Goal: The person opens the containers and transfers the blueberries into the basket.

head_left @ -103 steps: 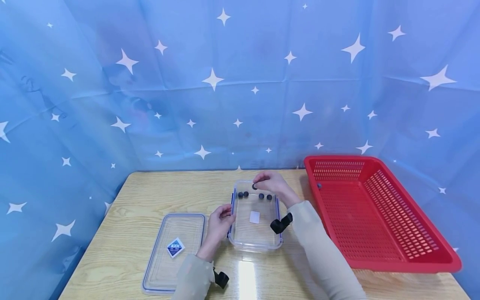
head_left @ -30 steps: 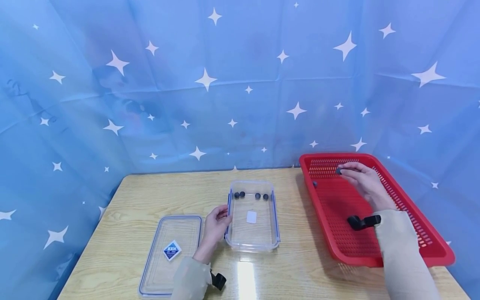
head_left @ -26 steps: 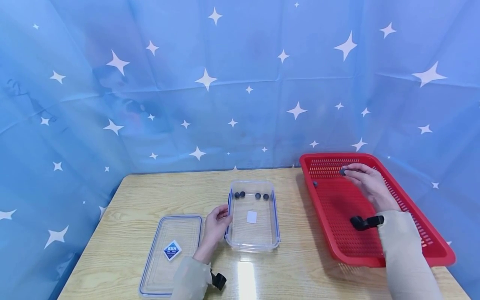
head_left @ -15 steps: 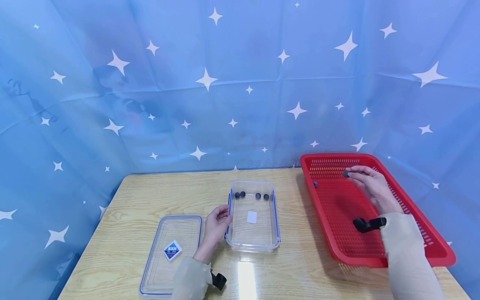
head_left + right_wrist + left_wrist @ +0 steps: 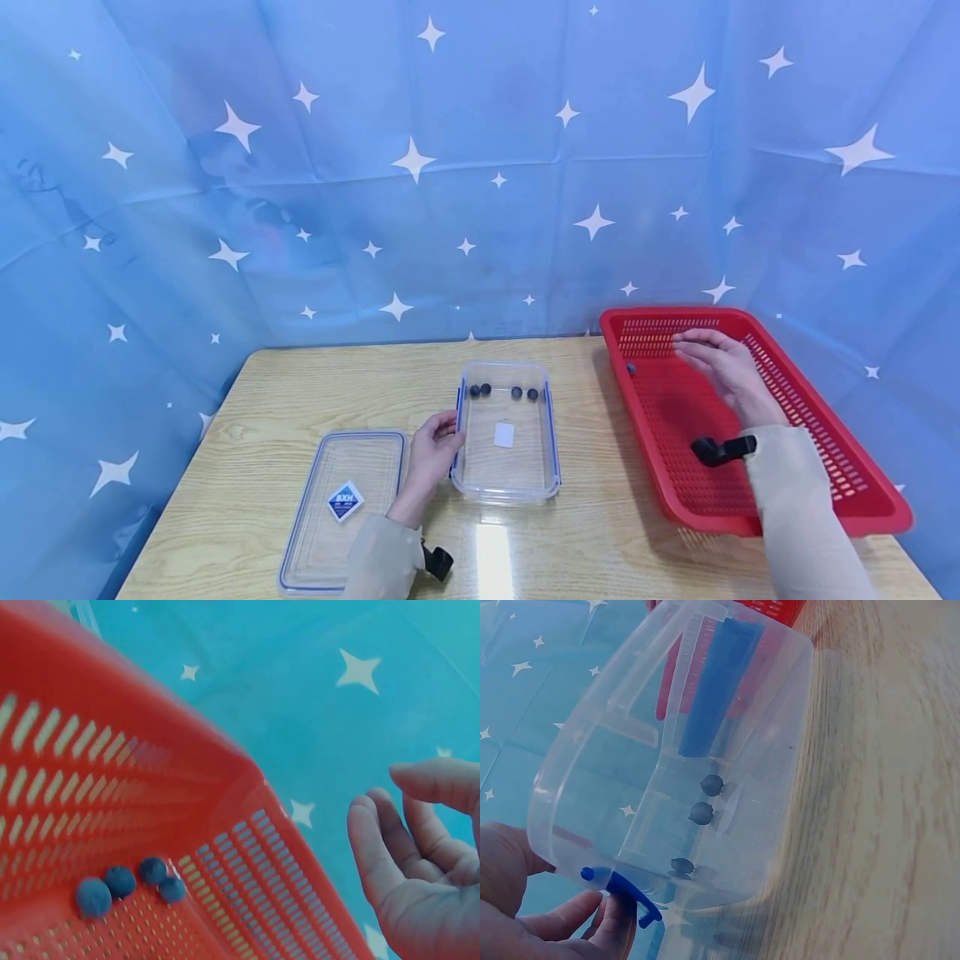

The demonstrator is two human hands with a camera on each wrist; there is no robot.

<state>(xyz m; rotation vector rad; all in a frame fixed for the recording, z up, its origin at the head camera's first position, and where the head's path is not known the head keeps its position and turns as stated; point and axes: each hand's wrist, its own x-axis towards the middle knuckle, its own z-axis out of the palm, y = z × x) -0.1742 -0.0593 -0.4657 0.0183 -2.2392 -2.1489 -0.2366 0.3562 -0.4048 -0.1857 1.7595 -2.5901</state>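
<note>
In the head view my left hand holds the left side wall of a clear plastic food container. Its fingers lie by a blue latch in the left wrist view. Several blueberries sit along the container's far end. My right hand hovers above the far part of a red plastic basket, fingers bent and parted from the thumb, with nothing between them. In the right wrist view several blueberries lie together in a basket corner; only one shows in the head view.
Left of the container a clear lid with a blue seal and a blue-white label lies on the wooden table. A blue curtain with white stars hangs behind the table. The basket walls stand high on the right.
My right hand moved from the container to the basket with a blueberry in its fingertips. The blueberry is out of the fingers now, and the hand has shifted slightly left. My left hand stayed on the container.
</note>
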